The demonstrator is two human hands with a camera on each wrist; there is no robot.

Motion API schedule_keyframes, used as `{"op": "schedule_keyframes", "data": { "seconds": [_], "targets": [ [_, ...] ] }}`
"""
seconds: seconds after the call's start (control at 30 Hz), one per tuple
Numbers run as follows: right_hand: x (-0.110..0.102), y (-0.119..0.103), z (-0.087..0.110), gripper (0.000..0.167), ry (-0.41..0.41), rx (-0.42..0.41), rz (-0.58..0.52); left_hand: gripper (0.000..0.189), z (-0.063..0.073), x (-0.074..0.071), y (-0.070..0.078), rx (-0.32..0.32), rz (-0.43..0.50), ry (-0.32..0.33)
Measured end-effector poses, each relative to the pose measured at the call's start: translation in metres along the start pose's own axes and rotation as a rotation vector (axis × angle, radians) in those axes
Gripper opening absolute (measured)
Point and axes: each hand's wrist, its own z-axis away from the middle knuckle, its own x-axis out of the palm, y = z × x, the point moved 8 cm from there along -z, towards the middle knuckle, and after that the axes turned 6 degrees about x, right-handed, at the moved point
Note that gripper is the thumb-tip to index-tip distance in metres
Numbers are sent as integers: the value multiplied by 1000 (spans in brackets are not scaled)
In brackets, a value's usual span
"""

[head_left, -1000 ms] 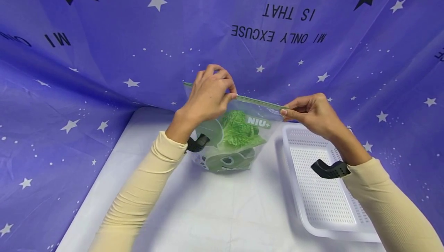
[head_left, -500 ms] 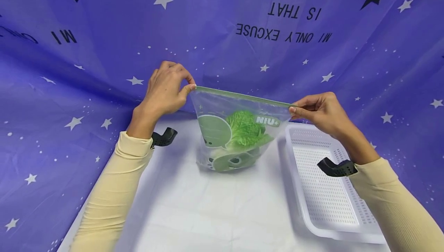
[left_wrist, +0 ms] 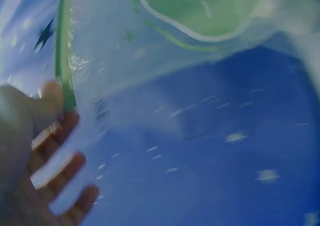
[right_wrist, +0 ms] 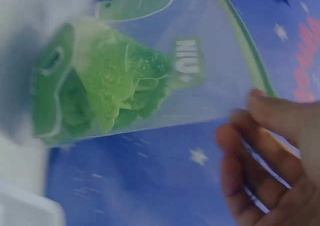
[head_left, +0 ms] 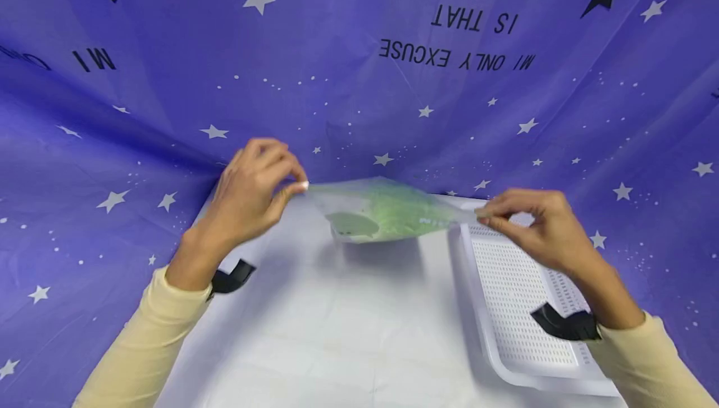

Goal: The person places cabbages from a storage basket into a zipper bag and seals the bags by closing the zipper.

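Note:
A clear zip bag with green print is stretched between both hands, blurred in the head view. Inside it lies a green leafy vegetable like lettuce or cabbage. My left hand pinches one top corner between thumb and fingers, at the green zip strip. The opposite corner is pinched by my right hand, beside the strip's other end in the right wrist view. The bag is tipped, so its top edge and body look nearly flat from above, with a shadow on the table under it.
To the right on the white table stands a white perforated plastic basket, partly under my right forearm. A purple cloth with stars and lettering hangs behind and along the sides.
My left hand slid left along the zip strip to the corner. Both hands then came lower and nearer, and the bag went from upright to tipped over.

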Motion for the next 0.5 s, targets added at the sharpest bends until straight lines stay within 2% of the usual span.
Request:
{"op": "schedule_keyframes", "data": {
  "seconds": [0.07,0.13,0.23,0.3,0.37,0.43,0.5],
  "targets": [
    [22,-11,32,34,-103,-95,19,11,36,5,22,85,45,-50],
    [47,-19,65,33,-188,-151,30,10,71,13,43,138,81,-113],
    [87,-28,110,28,-289,-220,85,9,120,28,69,174,120,-210],
    [114,-30,133,26,-345,-252,119,11,148,40,82,184,135,-274],
    [139,-29,149,26,-398,-278,152,15,173,54,90,168,156,-357],
    [159,-26,159,24,-461,-262,170,18,192,71,93,100,199,-499],
    [170,-23,161,21,-549,-212,162,19,203,85,91,9,249,-650]
  ]
}}
